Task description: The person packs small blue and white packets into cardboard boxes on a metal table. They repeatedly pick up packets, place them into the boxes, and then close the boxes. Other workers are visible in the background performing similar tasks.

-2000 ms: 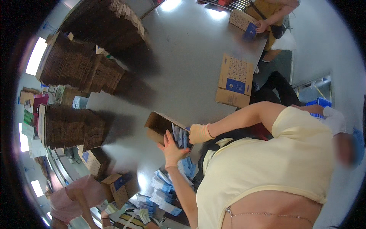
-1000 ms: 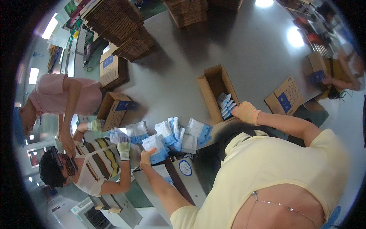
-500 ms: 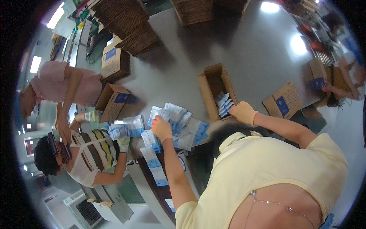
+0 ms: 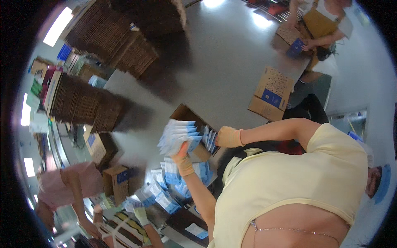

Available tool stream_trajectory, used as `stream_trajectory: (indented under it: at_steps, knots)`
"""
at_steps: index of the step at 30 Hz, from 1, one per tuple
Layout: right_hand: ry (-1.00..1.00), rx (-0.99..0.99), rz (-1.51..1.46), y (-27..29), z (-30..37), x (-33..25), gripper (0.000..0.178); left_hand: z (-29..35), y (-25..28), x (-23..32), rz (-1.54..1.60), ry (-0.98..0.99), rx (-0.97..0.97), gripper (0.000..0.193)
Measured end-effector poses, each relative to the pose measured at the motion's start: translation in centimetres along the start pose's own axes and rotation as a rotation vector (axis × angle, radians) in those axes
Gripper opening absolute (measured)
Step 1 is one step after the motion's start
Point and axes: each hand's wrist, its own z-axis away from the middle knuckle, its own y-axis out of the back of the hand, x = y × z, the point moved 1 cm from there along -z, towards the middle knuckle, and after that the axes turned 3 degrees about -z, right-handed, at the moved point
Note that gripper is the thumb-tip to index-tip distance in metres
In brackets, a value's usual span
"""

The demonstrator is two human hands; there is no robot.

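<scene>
My left hand [image 4: 182, 158], in a pale orange glove, is closed round a fanned bunch of white and blue packets [image 4: 177, 134]. It holds them up beside an open cardboard box [image 4: 185, 112], partly covering the box's left side. Upright in the box's near right end stand several similar packets [image 4: 209, 138]. My right hand [image 4: 228, 137], also gloved, is curled at that end against these packets; its fingertips are hidden, so what they grip cannot be made out. Below my left hand, a loose pile of packets [image 4: 171, 173] is spread on the table.
Tall stacks of flattened cardboard [image 4: 109, 35] stand at the back left. A closed box [image 4: 271, 94] sits to the right, near a co-worker handling another box [image 4: 294, 41]. At lower left, a co-worker's gloved hand [image 4: 141, 215] touches packets beside an open box [image 4: 118, 184].
My left hand has come up from the pile with a bunch of packets, toward the open box. My right hand stays at the box's end. The whole view has turned.
</scene>
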Motion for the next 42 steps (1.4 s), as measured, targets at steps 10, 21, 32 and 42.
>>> stream_trajectory:
  at_steps: [10, 21, 32, 42]
  knots:
    - [-0.033, -0.071, -0.051, -1.1, -0.1, 0.4, 0.014, -3.6, -7.3, -2.7, -0.833, -0.255, 0.232, 0.078]
    - [-0.060, 0.011, -0.110, -1.2, -0.1, 0.3, 0.014, -5.0, -6.1, 2.0, -1.117, -0.183, -0.381, 0.085]
    - [-0.121, -0.060, -0.151, -0.7, -0.7, 0.9, 0.013, -9.1, -11.6, 0.1, -1.578, 0.229, -0.777, 0.031]
    - [-0.051, -0.178, 0.042, 0.7, -0.9, -0.1, 0.017, 5.5, 0.2, 7.6, -0.721, -0.044, 0.089, 0.038]
